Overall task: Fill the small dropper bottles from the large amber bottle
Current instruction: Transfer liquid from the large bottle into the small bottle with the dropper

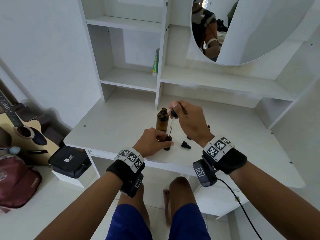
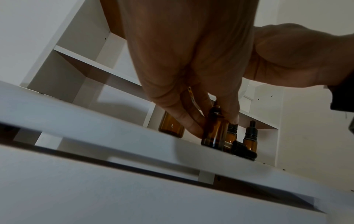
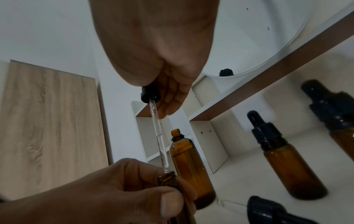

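The large amber bottle point(image 1: 162, 120) point(image 3: 188, 163) stands uncapped on the white desk point(image 1: 110, 129). Just in front of it my left hand point(image 1: 155, 142) grips a small open amber bottle point(image 1: 167, 143) point(image 2: 214, 128) that stands on the desk. My right hand point(image 1: 187, 118) pinches the black bulb of a glass dropper point(image 1: 173, 118) point(image 3: 156, 128) above it. The pipette's tip sits in the small bottle's mouth point(image 3: 167, 174). Two capped small dropper bottles point(image 3: 283, 153) point(image 3: 337, 116) stand to the right, mostly hidden behind my right hand in the head view.
A loose black dropper cap point(image 1: 185, 145) point(image 3: 272, 212) lies on the desk right of the small bottle. Shelves point(image 1: 129, 80) with a tube point(image 1: 155, 63) and a round mirror point(image 1: 242, 28) rise behind. A guitar point(image 1: 22, 130) and bags point(image 1: 69, 160) sit at the left.
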Available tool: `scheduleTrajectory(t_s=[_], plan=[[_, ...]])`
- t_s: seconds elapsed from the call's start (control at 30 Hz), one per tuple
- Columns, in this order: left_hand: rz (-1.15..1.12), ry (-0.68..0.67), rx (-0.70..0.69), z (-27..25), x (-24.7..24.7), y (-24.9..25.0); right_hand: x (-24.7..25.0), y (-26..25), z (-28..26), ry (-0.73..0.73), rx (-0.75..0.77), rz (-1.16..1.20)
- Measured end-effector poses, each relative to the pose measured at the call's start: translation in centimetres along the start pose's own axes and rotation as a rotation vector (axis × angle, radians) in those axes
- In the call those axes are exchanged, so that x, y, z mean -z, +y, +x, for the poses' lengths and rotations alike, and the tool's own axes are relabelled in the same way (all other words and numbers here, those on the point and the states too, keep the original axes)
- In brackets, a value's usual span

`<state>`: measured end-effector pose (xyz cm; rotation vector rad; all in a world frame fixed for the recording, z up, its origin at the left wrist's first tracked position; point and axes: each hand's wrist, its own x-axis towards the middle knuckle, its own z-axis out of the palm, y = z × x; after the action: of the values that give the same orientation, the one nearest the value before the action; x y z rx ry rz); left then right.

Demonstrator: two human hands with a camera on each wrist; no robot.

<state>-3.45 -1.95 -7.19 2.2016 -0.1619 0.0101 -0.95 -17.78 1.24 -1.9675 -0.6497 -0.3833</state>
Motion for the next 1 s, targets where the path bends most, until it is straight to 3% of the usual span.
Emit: scheduleTrajectory(t_s=[0.4,0.6,1.0], plan=[[0.004,-0.005,-0.022,0.0,0.0,0.0,-0.5,1.1,-0.3,-0.058,0.035,0.002],[-0.004,-0.001,-0.022,0.0,0.0,-0.2,-0.5,1.0,0.2,-0.113,-0.039,-0.056],[-0.011,0.007,-0.025,0.1,-0.1,-0.3,-0.6,0.9,0.3,-0.13,-0.032,-0.088]])
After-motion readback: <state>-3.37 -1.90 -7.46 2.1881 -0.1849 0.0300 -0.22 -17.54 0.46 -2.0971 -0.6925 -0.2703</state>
